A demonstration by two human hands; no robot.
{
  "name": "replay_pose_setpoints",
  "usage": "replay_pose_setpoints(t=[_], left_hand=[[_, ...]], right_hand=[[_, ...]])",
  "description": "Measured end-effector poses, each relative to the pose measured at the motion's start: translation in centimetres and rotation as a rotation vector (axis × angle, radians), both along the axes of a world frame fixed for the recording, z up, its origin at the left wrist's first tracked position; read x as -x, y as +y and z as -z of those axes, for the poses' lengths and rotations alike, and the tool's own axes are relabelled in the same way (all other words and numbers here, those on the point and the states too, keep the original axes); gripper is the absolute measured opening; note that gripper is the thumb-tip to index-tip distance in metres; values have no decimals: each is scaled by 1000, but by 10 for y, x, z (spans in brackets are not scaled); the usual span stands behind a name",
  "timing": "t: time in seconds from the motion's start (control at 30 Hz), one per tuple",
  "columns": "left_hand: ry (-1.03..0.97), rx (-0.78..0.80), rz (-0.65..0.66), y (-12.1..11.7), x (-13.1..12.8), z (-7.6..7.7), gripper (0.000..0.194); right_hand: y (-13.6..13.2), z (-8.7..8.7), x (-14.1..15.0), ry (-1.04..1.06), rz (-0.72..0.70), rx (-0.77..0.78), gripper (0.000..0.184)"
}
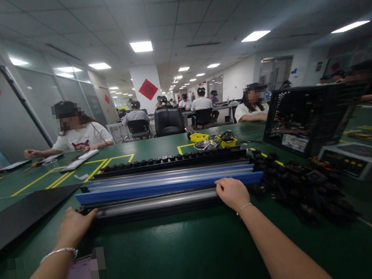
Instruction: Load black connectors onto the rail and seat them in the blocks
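Note:
A long dark rail with a shiny grey face [156, 202] lies crosswise on the green table. My left hand [74, 225] grips its left end, thumb along the front. My right hand [233, 192] is closed around the right end, fingers over the top edge. Directly behind it are long blue strips [168, 187], parallel to the rail. Farther back runs a long black piece [175, 163] with a row of small dark parts along its top. A heap of small black parts [298, 184] is to the right of my right hand.
An open computer case [306, 119] and a power supply box [363, 159] stand at right. A dark flat panel [21, 216] is at left. Beyond are a metal dish [205, 145], yellow trays [199, 137], and a white device [73, 165]. Co-workers sit across the table.

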State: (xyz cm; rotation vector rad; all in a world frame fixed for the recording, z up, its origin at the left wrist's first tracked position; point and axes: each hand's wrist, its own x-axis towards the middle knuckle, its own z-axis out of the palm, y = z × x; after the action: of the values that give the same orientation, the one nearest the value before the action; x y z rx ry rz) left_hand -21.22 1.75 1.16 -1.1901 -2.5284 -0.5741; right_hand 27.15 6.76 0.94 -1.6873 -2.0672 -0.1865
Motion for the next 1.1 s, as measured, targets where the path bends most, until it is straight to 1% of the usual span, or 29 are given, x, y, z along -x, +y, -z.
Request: replay_pose_setpoints(t=[0.07, 0.1, 0.2, 0.33, 0.47, 0.7, 0.87, 1.1], left_hand=[[-97, 103, -4, 0, 0, 1, 49], [-139, 152, -11, 0, -1, 0, 48], [-187, 231, -21, -1, -5, -7, 51], [-188, 300, -41, -2, -9, -16, 53], [-185, 345, -16, -2, -11, -20, 51], [-196, 404, 41, 0, -20, -27, 42], [-194, 413, 70, 0, -33, -29, 47], [-207, 422, 126, 3, -50, -30, 53]], right_hand=[[-2, -2, 1, -9, 16, 19, 31], [-2, -3, 1, -14, 18, 22, 31], [-3, -4, 0, -20, 18, 29, 32], [-3, -3, 0, -20, 12, 11, 32], [-3, -2, 1, -22, 12, -14, 31], [-2, -1, 0, -10, 14, -11, 31], [-1, 1, 0, -13, 14, -21, 31], [-3, -3, 0, -41, 27, 19, 32]])
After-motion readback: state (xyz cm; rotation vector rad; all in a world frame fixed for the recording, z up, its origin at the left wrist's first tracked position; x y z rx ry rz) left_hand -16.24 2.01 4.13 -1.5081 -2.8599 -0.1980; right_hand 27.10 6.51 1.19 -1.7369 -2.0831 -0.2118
